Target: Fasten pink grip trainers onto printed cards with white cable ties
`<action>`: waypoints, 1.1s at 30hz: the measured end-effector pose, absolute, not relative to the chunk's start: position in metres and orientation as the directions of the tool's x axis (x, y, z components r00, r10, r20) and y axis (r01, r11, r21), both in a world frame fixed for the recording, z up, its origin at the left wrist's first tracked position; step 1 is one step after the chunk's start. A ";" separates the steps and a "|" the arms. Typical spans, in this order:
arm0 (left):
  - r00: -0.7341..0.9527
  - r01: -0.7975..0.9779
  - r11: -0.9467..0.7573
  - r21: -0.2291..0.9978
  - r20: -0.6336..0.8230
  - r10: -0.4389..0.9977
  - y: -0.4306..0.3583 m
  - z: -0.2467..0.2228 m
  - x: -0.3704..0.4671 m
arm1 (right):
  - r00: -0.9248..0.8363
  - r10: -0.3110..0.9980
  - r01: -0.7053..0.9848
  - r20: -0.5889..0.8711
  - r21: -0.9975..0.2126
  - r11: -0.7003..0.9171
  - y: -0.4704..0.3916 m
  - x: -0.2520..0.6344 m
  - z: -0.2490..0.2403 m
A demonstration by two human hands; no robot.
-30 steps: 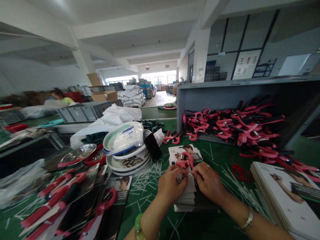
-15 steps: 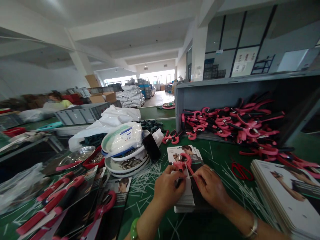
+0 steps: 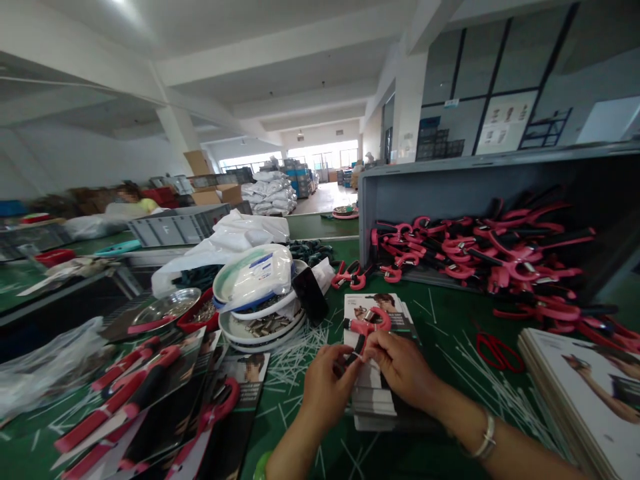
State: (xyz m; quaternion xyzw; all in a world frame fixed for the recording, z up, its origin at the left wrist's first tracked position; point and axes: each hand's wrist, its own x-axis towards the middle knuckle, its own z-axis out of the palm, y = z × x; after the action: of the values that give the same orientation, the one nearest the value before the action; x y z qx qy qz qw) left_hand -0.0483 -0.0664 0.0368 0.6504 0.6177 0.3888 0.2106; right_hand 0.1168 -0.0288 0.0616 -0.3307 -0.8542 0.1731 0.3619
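Note:
Red-and-black pliers (image 3: 373, 323) lie on a stack of printed cards (image 3: 375, 401) in front of me. My left hand (image 3: 327, 377) is closed at the dark handle of these pliers, thumb and index finger pinched together. Beside it, my right hand (image 3: 403, 368) pinches over the other side of the pliers. A thin white strip shows between the fingertips of both hands; its ends are hidden. Loose white ties (image 3: 300, 353) lie left of the stack, and more ties (image 3: 500, 393) lie right of it.
A grey crate (image 3: 425, 180) on its side holds many red pliers. Red scissors (image 3: 500, 352) and a card pile (image 3: 590, 387) are at right. Stacked trays (image 3: 260, 330), a phone (image 3: 310, 295) and carded pliers (image 3: 145, 400) are at left. A person (image 3: 145, 203) is far left.
My right hand has moved left, closer to my left hand, over the pliers. The left hand has shifted slightly off the handle's middle. The whole view has turned a little left.

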 end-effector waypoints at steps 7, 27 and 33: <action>-0.070 0.483 -0.053 0.874 0.099 0.993 -0.060 0.034 -0.052 | -0.681 0.523 0.383 0.513 -0.359 0.851 -0.025 0.129 0.060; 0.042 0.472 -0.042 0.881 0.025 0.999 -0.043 0.044 -0.053 | -0.521 0.549 0.308 0.653 -0.456 0.835 -0.030 0.129 0.054; 0.088 0.748 -0.332 0.574 0.411 0.908 -0.064 0.037 -0.051 | -0.509 0.786 0.599 0.351 -0.512 0.616 -0.013 0.175 0.072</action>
State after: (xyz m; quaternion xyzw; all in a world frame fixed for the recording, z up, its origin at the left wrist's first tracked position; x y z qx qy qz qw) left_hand -0.0506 -0.0637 0.0367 0.7295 0.5674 0.3661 0.1087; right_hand 0.1753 -0.0132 0.0721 -0.4061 -0.8527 0.1651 0.2843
